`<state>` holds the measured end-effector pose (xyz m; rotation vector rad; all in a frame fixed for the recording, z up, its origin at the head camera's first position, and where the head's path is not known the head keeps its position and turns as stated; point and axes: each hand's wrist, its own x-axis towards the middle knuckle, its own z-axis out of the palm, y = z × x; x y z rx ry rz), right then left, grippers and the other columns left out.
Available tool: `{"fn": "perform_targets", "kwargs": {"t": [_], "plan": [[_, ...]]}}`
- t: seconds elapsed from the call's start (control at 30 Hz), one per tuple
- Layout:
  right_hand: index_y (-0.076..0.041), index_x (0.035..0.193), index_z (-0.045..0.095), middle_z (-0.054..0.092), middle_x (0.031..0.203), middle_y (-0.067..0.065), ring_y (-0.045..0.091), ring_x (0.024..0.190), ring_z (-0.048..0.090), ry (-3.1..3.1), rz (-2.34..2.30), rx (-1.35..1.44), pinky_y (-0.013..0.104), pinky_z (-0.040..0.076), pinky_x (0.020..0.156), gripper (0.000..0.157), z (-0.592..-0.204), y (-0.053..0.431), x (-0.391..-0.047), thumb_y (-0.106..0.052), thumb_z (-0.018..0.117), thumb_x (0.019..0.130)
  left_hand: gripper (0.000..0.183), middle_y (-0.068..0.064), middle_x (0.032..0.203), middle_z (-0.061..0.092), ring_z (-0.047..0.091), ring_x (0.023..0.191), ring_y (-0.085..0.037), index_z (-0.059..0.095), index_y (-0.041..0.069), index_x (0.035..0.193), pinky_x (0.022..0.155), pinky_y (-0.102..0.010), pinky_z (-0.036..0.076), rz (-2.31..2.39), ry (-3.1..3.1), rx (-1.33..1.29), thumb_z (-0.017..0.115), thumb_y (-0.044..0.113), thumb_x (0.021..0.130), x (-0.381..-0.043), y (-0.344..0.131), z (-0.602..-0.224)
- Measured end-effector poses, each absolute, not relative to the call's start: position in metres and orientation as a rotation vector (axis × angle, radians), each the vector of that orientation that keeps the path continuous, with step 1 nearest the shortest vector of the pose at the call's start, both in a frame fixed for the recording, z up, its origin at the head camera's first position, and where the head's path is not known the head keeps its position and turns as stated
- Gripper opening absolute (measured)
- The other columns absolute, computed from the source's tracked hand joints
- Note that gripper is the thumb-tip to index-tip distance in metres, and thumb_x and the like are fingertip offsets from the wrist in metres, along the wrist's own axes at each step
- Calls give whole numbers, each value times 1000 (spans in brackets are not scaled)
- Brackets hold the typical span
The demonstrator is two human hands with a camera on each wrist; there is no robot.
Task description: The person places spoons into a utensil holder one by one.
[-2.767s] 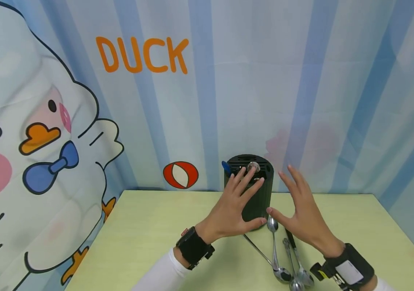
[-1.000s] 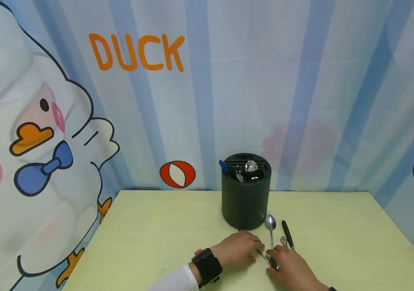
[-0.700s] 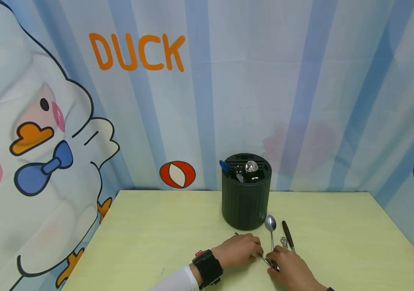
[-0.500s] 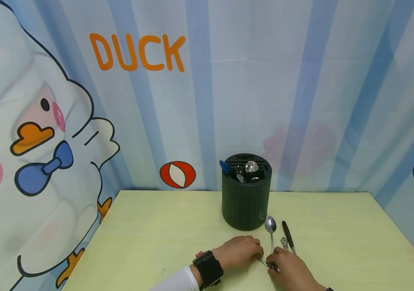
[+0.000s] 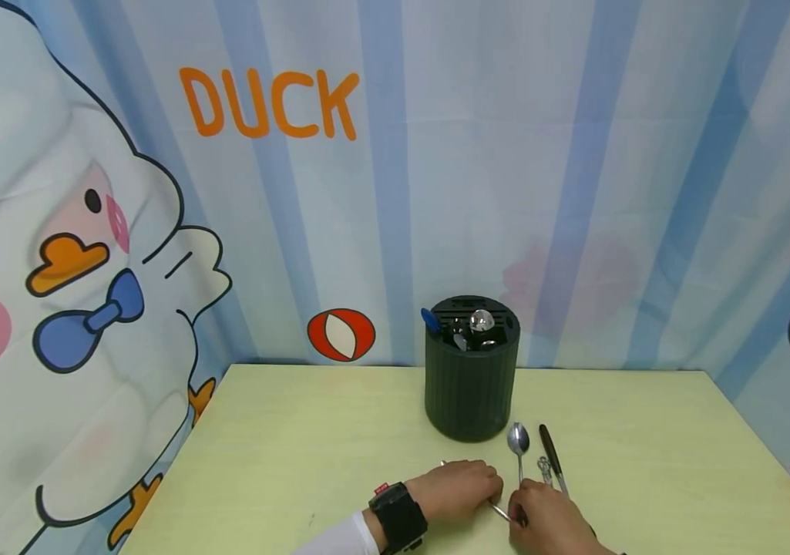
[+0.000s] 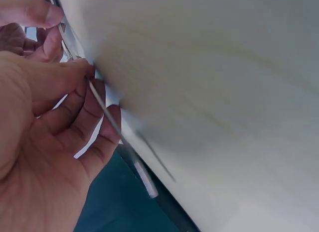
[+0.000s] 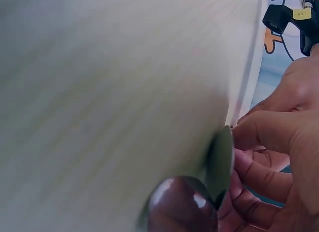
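My left hand (image 5: 462, 491) pinches the thin metal handle of a spoon (image 6: 112, 120), which slants above the table near its surface. The free handle end (image 5: 444, 463) sticks out past the fingers in the head view. Close by on the right, my right hand (image 5: 553, 518) has its thumb and fingers on the bowl (image 7: 222, 165) of that spoon, seen edge-on in the right wrist view. Beside it rests another shiny bowl (image 7: 182, 207). A second spoon (image 5: 518, 439), an ornate handle (image 5: 545, 468) and a black-handled utensil (image 5: 551, 451) lie partly hidden under the right hand.
Behind the hands stands a dark green utensil holder (image 5: 471, 393) with several spoons and a blue-tipped handle (image 5: 429, 319) in it. The pale yellow table (image 5: 325, 424) ends at a printed curtain (image 5: 464, 193).
Both hands were spread in front of the holder and have come down to the utensils. Since then the left-lying spoon has been drawn toward the front, and the upright spoon slid slightly nearer.
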<state>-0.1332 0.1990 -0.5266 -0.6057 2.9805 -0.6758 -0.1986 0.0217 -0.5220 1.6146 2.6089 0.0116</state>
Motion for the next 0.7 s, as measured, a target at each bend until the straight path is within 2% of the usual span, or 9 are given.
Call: {"fn": "perform_targets", "kwargs": {"t": [0.17, 0.37, 0.7], "plan": [[-24, 65, 58, 42, 66, -14, 4, 59, 41, 3005, -685, -672, 30, 39, 50, 16, -525, 199, -133, -12, 68, 65, 15, 17, 77, 48, 44, 70, 4, 53, 24, 84, 60, -11, 38, 143, 2554, 1568, 61, 13, 89, -199, 21, -517], [-21, 72, 65, 50, 65, -19, 2, 60, 46, 2941, -799, -786, 29, 44, 52, 14, -526, 201, -137, -8, 67, 70, 12, 17, 79, 49, 43, 71, 5, 54, 22, 86, 65, -8, 37, 256, 2461, 1612, 59, 12, 91, -202, 20, -518], [-13, 81, 68, 58, 67, -16, 0, 61, 50, 2845, -909, -736, 28, 46, 52, 4, -523, 202, -137, -11, 70, 78, 13, 17, 84, 53, 43, 77, 8, 60, 21, 91, 72, -7, 38, 278, 2463, 1679, 63, 10, 87, -203, 17, -511]]}}
